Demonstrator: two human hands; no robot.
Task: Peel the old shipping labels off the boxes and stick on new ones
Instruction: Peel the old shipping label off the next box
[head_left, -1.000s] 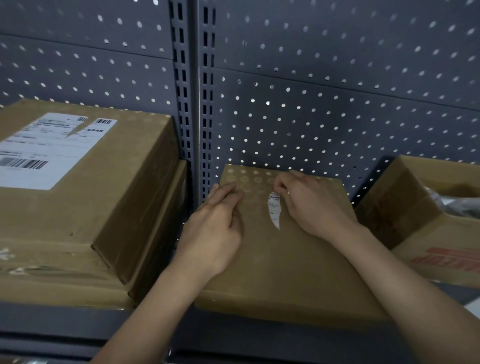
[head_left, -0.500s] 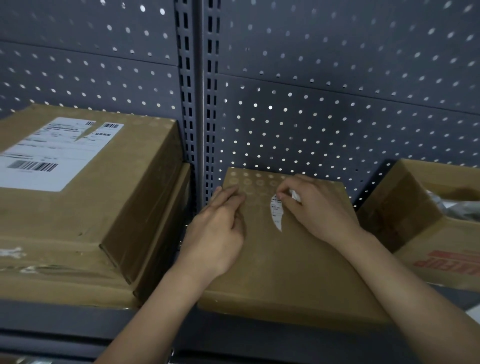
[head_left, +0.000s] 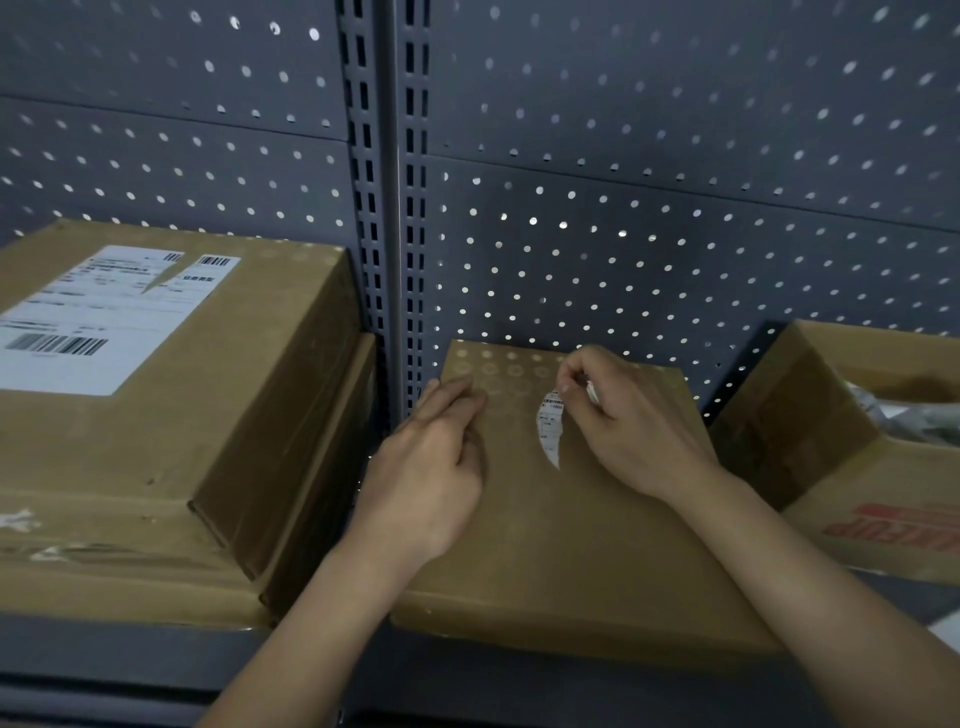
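Head view: left hand (head_left: 431, 467) lies flat on top of the centre box (head_left: 571, 545) near its left edge. Fingers are together and near straight; the grip holds nothing and just presses the cardboard.

Right hand (head_left: 639, 421) grip: thumb and forefinger pinch the upper end of the old label (head_left: 549, 431), a narrow torn white strip. Its lower tip lies on the box top, between the hands.

Box back edge meets the pegboard panel (head_left: 623, 260); left edge is close to the slotted upright (head_left: 387, 208). Narrow gap to the left box stack (head_left: 249, 415) with its big label (head_left: 93, 317). Open box (head_left: 810, 415) is near on the right. Bare cardboard runs from the hands to the shelf (head_left: 130, 649) lip.
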